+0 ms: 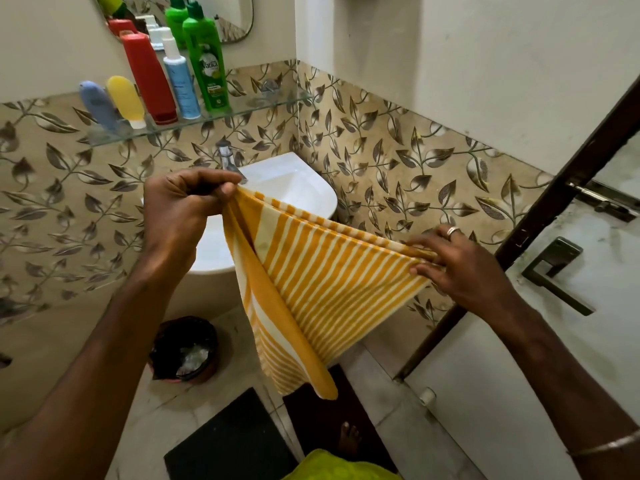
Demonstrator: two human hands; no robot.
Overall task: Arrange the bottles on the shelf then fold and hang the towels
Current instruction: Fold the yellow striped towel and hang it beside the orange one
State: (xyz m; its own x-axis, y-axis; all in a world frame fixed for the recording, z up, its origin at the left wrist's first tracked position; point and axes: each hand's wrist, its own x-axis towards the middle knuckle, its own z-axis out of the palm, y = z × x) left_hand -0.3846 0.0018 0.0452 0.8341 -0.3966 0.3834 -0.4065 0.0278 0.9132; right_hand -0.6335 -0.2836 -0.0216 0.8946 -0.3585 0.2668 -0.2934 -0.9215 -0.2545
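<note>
Home bathroom, washbasin (294, 188), tap (227, 157), mirror (239, 22)

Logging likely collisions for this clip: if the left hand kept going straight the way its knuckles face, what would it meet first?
Probably the tap at the back of the white basin: the left hand, its grip pinching the striped towel, sits just before it in the picture. Depth is unclear, so it might pass over to the tiled wall.

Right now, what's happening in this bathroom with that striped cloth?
A person is folding a yellow striped towel in the air over the sink. The left hand pinches one top corner and the right hand grips the other end, with the layers hanging down between them. Five bottles already stand in a row on the glass shelf under the mirror. The towel is not yet hung.
</note>
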